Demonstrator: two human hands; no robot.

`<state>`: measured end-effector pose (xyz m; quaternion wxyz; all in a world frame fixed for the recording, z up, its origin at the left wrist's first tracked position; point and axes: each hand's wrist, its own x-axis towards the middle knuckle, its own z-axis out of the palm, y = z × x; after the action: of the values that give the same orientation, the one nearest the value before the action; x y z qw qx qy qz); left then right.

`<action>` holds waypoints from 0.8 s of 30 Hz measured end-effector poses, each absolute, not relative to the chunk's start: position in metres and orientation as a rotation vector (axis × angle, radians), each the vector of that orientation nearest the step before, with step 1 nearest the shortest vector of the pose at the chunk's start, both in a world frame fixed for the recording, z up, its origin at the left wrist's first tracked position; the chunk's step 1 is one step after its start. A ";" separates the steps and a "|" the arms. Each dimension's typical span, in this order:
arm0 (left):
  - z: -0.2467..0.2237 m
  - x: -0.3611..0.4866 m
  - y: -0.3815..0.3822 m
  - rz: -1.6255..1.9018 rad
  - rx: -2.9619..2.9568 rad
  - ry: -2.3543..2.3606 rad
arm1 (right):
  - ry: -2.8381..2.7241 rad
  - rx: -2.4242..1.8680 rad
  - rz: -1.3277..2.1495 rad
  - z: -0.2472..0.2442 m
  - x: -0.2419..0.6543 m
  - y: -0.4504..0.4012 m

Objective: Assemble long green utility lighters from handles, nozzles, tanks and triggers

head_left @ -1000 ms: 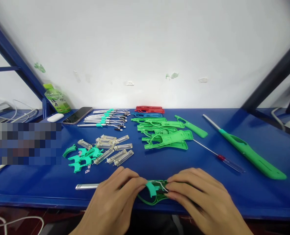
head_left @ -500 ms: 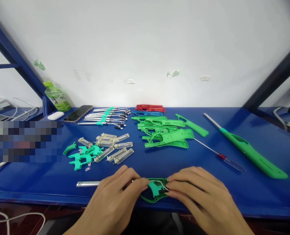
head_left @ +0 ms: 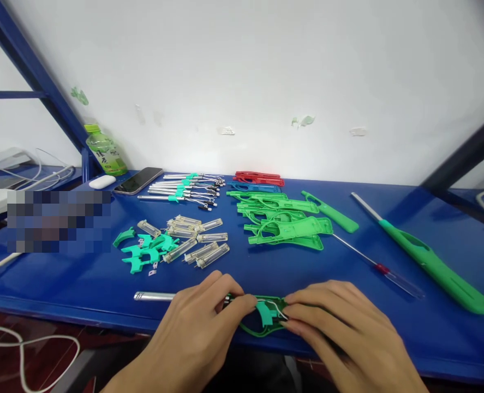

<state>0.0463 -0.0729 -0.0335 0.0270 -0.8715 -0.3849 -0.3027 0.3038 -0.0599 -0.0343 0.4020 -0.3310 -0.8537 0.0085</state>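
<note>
Green plastic lighter half-shell [head_left: 281,303] is at the blue table's [head_left: 307,267] near edge, pinched by the left hand [head_left: 201,322] beside 1 turquoise trigger [head_left: 267,314] and clamped in the right hand [head_left: 344,322]; 1 silver tube [head_left: 154,296] juts out leftward.

On your bench [head_left: 438,338], an open shell [head_left: 262,333] lies between your left hand [head_left: 203,322] and right hand [head_left: 340,316], a trigger piece [head_left: 266,316] in it. From there, loose trigger pieces [head_left: 134,263] lie at ten o'clock. Tanks [head_left: 212,255] lie at eleven, wired rods [head_left: 179,191] beyond them. Shell halves [head_left: 282,231] are piled at twelve. At two you have the screwdriver [head_left: 383,268], then the whole lighter [head_left: 442,272] past it.
</note>
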 end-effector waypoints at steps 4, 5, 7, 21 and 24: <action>-0.037 0.046 -0.074 -0.954 -2.714 -1.204 | -2.151 -0.843 -0.003 -0.035 0.302 -0.061; -0.038 0.046 -0.073 -0.969 -2.714 -1.204 | -2.152 -0.843 0.001 -0.035 0.302 -0.061; -0.039 0.046 -0.073 -0.998 -2.710 -1.202 | -2.150 -0.850 0.022 -0.036 0.301 -0.061; -0.038 0.050 -0.069 -1.041 -2.692 -1.252 | -2.094 -0.916 0.065 -0.039 0.297 -0.064; -0.038 0.052 -0.068 -1.053 -2.680 -1.262 | -2.063 -0.958 0.096 -0.042 0.297 -0.066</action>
<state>0.0516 -0.0683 -0.0378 -0.0011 -0.8525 -0.4013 -0.3350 0.2972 -0.0655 -0.0419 0.4190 -0.3822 -0.8227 0.0384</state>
